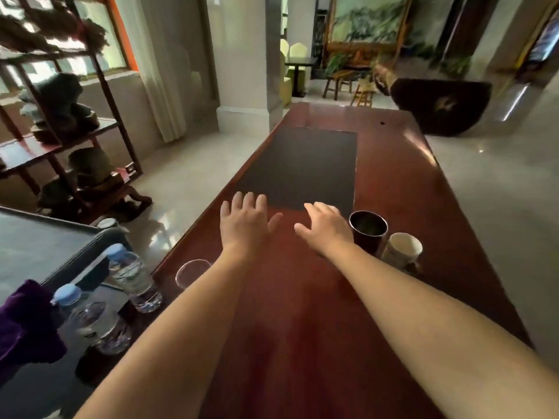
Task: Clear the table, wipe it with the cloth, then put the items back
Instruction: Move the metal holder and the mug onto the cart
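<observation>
A long red-brown wooden table runs away from me, with a black mat lying on its middle. My left hand and my right hand are both stretched out flat, fingers apart, at the near edge of the mat, holding nothing. Just right of my right hand stands a dark metal cup, and beside it a white paper cup. A clear plastic cup stands at the table's left edge, partly behind my left forearm. A purple cloth lies at the lower left, off the table.
Two water bottles with blue caps stand on a low glass-topped surface to the left of the table. A wooden shelf with stones stands further left. A large dark round object sits beyond the table's far right corner.
</observation>
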### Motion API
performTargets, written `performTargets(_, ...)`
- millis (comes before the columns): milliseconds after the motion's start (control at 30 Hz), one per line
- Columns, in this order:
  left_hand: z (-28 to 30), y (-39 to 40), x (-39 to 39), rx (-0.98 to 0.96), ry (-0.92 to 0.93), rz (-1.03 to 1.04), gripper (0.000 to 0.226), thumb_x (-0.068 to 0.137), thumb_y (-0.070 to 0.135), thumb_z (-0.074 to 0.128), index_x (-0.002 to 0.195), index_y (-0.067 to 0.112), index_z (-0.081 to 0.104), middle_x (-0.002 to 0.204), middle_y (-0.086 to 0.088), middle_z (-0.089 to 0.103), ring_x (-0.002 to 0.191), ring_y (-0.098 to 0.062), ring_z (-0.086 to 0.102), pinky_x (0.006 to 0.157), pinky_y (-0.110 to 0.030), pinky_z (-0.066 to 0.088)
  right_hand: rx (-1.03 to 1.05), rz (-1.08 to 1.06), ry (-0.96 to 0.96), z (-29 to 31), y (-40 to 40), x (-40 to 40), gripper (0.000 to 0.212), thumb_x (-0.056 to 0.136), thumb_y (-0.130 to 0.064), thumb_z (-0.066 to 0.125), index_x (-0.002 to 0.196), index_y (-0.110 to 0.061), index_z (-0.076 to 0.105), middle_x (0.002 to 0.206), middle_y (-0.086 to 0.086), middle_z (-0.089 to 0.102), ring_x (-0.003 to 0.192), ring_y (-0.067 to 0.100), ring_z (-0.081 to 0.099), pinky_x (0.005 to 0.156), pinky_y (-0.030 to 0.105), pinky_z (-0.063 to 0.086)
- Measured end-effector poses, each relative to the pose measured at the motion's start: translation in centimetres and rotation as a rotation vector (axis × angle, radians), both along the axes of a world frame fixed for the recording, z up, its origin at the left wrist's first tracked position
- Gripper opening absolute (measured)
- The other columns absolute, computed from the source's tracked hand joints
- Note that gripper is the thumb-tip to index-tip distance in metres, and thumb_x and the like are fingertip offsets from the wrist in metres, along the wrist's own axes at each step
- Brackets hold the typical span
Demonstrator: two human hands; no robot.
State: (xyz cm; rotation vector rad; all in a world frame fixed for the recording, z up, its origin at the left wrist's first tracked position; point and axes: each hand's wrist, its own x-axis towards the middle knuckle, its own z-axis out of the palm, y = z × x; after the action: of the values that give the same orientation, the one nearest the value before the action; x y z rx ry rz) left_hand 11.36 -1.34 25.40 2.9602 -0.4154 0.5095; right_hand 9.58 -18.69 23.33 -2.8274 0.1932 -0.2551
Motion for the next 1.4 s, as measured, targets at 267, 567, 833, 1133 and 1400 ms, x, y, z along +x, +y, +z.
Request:
performTargets(267, -0.5, -11.9, -0.5, -0.065, 0.009, -0.284, 0.060, 0.094, 0.058, 0.040, 0.135, 0.015, 0.045, 0.141, -0.005, 0.048, 0.139, -0.028, 0.031, 0.111, -0.047, 0.024, -0.030, -0.277, -0.047, 0.3, -11.0, -5.0, 0.065, 0.091, -0.051, 0.051, 0.146, -0.018, 0.039, 0.150, 0.004, 0.042, 0.137, 0.027, 0.032, 0.108, 0.038, 0.031)
performTargets(567, -3.3, -18.4, -0.1, -0.119, 0.026, -0.438, 0.067, 0.086, 0.066, 0.048, 0.130, 0.015, 0.047, 0.131, -0.002, 0.054, 0.129, -0.025, 0.041, 0.103, -0.042, 0.034, 0.064, -0.536, 0.004, -1.7, -17.2, -8.5, 0.070, 0.087, -0.053, 0.050, 0.147, -0.021, 0.035, 0.152, 0.001, 0.039, 0.139, 0.024, 0.031, 0.105, 0.040, 0.035)
performTargets(833, -10.1, -20.3, 3.1, -0.863, 0.652, -0.278, 0.113, 0.061, 0.055, 0.084, 0.148, 0.015, 0.025, 0.152, -0.004, 0.037, 0.138, -0.020, 0.035, 0.109, -0.039, 0.035, 0.507, -0.745, 0.008, -8.4, -20.7, -8.6, 0.110, 0.064, -0.062, 0.075, 0.152, -0.021, 0.022, 0.156, 0.002, 0.033, 0.141, 0.023, 0.033, 0.108, 0.041, 0.034)
performTargets(1133, -16.3, -22.8, 6.7, -1.089, 0.764, -0.485, 0.107, 0.042, 0.056, 0.090, 0.131, 0.028, 0.040, 0.129, 0.011, 0.052, 0.121, -0.002, 0.050, 0.101, -0.031, 0.045, 0.673, -0.749, 0.020, -14.4, -23.2, -4.1, 0.129, 0.039, -0.071, 0.080, 0.147, -0.022, 0.029, 0.149, 0.002, 0.042, 0.133, 0.024, 0.044, 0.106, 0.044, 0.039)
performTargets(1400, -17.6, -23.8, 7.5, -1.059, 0.724, -0.539, 0.093, 0.045, 0.045, 0.092, 0.120, 0.046, 0.037, 0.118, 0.026, 0.051, 0.111, 0.019, 0.045, 0.089, -0.012, 0.038, 0.662, -0.759, -0.137, -15.7, -23.5, -2.5, 0.094, 0.045, -0.070, 0.081, 0.123, -0.030, 0.046, 0.114, -0.008, 0.060, 0.102, 0.019, 0.059, 0.078, 0.037, 0.048)
